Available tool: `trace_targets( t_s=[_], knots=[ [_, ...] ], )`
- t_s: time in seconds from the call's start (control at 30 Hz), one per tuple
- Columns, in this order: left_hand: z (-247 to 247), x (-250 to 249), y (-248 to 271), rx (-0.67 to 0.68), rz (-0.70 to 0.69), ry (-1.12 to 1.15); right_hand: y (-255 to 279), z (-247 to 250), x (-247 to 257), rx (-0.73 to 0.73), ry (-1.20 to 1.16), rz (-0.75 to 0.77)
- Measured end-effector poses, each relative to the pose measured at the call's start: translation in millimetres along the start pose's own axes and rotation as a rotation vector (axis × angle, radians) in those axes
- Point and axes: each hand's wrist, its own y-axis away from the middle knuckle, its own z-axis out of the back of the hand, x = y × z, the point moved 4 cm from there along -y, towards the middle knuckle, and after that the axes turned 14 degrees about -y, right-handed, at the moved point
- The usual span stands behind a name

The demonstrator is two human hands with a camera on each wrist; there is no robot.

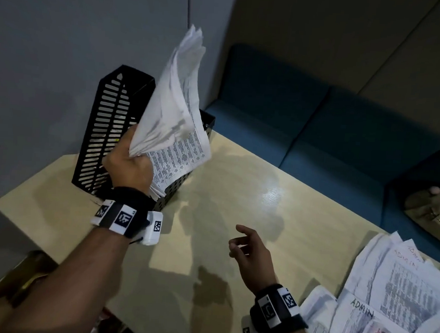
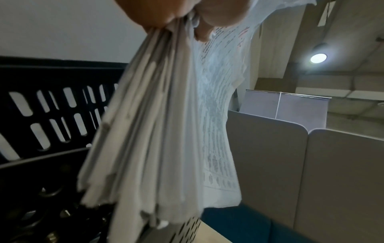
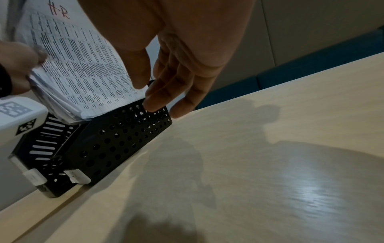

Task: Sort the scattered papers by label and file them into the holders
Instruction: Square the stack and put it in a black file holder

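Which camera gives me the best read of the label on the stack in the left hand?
The right wrist view: the stack shows a red "H.R" on its top sheet. The head view shows the left hand gripping it, label unreadable. The left wrist view shows only sheet edges and faint print.

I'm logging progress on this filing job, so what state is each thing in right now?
Sheaf of white printed papers marked H.R: gripped, lower edge at the holder's top.
Black perforated metal file holder: upright at the table's corner.
Loose white papers marked ADMIN: lying scattered and overlapping on the table, unfiled.
Pale wooden table: carries the holder and papers.
Left hand: grips the sheaf.
Right hand: relaxed, holding nothing.
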Motion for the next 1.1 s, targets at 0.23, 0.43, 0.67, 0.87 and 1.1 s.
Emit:
trace_targets(
  t_s=[0.23,0.43,0.67,0.87,1.1],
  knots=[
    [10.6,-2.5,-17.8,-0.154,0.153,0.173,-3.6,4.8,9.0,-0.006,0.005,0.015],
    [21.4,15.5,-19.1,-0.02,0.315,0.246,-23.4,-45.1,34.4,0.134,0.041,0.107],
    [28.7,15.8,9.4,-0.135,0.324,0.328,-64.8,-121.4,75.7,0.3,0.057,0.257],
    [24.0,29.8,24.4,0.138,0.281,0.361,-118.7,-131.4,90.1,0.301,0.119,0.215],
    [-2.0,67.4,7.4,0.22,0.393,0.267,-125.7,-136.8,98.8,0.213,0.162,0.374]
  ],
)
